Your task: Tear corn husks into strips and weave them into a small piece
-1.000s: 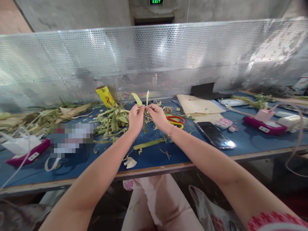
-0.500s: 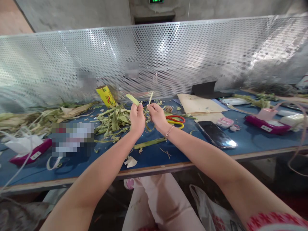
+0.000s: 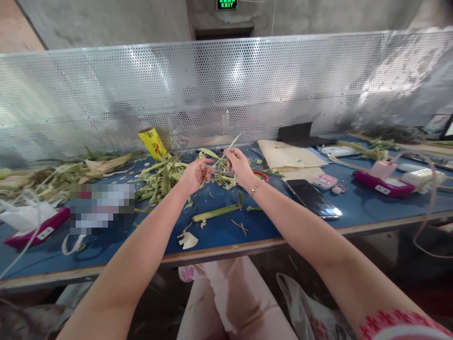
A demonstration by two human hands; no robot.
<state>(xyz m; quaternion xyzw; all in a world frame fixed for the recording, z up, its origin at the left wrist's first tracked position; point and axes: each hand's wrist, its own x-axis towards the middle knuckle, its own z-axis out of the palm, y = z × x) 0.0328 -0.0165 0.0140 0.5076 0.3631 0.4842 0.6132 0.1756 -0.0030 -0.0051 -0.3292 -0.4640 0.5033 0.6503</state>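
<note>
My right hand (image 3: 239, 166) pinches a leaf (image 3: 232, 143); left hand (image 3: 196, 174), at its 9 o'clock, curled, grip unclear; pinch lightly.

Grn EXIT sign (image 3: 227, 4), top ctr, above perf. metal screen (image 3: 170, 94) spanning the frame. Yellow cylinder (image 3: 153, 143), tilted, L of ctr nr screen base. Tan sheets (image 3: 285, 155) R of ctr; blk phone (image 3: 313, 198) flat, lower, w/ pink case (image 3: 324, 181) just beside. Magenta pwr strip (image 3: 370, 182) far R, pink block (image 3: 382, 169) on top; 2nd magenta strip (image 3: 53, 224) far L. Plastic bag (image 3: 300, 302), bottom R, below surface (image 3: 219, 233).
</note>
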